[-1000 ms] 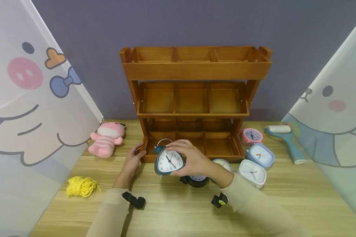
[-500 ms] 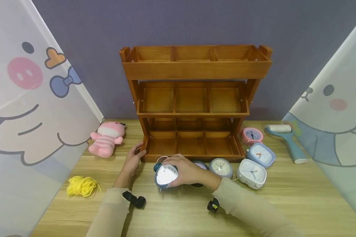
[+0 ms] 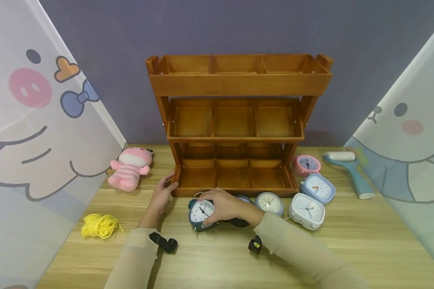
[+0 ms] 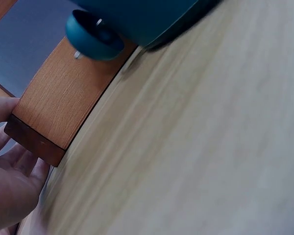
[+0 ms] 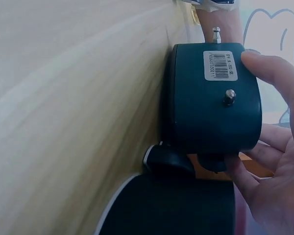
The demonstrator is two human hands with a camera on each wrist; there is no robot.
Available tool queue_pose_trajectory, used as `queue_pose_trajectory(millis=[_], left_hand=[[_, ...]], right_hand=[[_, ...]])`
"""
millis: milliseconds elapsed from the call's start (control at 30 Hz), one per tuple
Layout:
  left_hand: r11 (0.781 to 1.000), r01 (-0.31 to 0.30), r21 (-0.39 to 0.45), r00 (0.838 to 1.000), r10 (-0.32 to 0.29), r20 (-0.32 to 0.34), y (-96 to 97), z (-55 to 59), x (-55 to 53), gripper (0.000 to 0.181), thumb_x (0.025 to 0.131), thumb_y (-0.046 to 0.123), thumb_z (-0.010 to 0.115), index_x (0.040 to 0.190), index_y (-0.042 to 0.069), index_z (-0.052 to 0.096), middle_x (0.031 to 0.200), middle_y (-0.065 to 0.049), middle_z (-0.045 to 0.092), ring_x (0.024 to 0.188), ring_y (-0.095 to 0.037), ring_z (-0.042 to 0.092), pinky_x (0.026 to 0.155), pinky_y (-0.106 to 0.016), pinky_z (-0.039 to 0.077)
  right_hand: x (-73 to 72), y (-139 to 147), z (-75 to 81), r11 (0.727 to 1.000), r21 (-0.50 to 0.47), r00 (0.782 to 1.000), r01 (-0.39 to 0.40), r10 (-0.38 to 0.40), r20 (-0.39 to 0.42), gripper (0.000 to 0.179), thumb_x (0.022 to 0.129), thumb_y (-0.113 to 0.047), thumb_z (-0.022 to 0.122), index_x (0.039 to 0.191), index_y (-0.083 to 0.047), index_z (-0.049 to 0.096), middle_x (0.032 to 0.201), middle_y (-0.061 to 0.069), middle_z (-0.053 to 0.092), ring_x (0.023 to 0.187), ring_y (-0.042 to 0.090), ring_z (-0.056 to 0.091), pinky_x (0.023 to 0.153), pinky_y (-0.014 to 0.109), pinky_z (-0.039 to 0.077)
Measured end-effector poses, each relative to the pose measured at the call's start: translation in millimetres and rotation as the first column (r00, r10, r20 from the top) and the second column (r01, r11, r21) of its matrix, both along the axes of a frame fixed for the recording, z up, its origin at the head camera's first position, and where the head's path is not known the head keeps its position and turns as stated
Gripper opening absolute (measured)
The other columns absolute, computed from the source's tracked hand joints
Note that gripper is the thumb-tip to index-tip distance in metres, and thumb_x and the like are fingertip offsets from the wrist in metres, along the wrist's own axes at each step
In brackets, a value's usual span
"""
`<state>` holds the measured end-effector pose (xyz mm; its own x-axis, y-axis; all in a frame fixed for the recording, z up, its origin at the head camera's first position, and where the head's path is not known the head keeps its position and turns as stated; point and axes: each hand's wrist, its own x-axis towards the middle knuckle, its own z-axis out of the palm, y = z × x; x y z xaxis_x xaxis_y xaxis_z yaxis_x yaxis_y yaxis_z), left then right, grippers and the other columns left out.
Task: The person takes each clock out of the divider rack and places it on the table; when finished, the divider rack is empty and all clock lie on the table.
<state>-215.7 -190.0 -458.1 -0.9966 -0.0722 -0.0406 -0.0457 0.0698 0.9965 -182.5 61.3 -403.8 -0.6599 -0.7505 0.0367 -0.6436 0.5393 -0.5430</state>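
My right hand (image 3: 224,206) holds a dark teal twin-bell alarm clock (image 3: 199,212), which lies face up on the table in front of the shelf. In the right wrist view, the thumb is on the clock's near edge beside a barcode label (image 5: 220,65), with the fingers at its bell end. My left hand (image 3: 162,196) grips the front left corner of the brown wooden shelf (image 3: 238,84), thumb on top in the left wrist view. A black alarm clock (image 3: 240,222) sits right beside the teal one, partly hidden by my right wrist.
To the right stand a round grey clock (image 3: 269,204), a white clock (image 3: 306,211), a blue clock (image 3: 318,188) and a pink clock (image 3: 307,165). A lint roller (image 3: 352,172) lies beyond them. On the left are a pink plush toy (image 3: 131,168) and a yellow cord bundle (image 3: 100,226).
My right hand has lowered the teal clock from in front of the bottom tier onto the table, and its face has tipped upward. My left hand has stayed at the shelf corner.
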Motion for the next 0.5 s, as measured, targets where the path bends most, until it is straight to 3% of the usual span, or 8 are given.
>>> queue_pose_trajectory(millis=[200,500], left_hand=[[1.000,0.002,-0.009,1.000,-0.002,-0.003,1.5,-1.8,-0.2,0.048,0.098,0.003,0.054,0.144,0.000,0.042,0.150,-0.018,0.035,0.130,-0.032,0.036,0.104,-0.040,0.030],[1.000,-0.007,-0.002,1.000,0.007,0.009,0.2,-1.8,0.3,0.048,0.099,0.004,0.054,0.145,0.001,0.041,0.151,-0.018,0.034,0.132,-0.032,0.034,0.106,-0.041,0.028]], right_hand=[[-0.9,-2.1,-2.3,1.000,0.011,1.000,0.003,-0.003,0.010,0.067,0.070,-0.041,0.086,0.127,-0.013,0.065,0.130,-0.001,0.059,0.122,0.023,0.048,0.100,0.036,0.040],[1.2,1.8,-0.3,0.998,0.033,0.993,0.048,-0.051,0.103,0.068,0.072,-0.041,0.086,0.130,-0.016,0.062,0.136,-0.001,0.054,0.129,0.022,0.041,0.104,0.042,0.037]])
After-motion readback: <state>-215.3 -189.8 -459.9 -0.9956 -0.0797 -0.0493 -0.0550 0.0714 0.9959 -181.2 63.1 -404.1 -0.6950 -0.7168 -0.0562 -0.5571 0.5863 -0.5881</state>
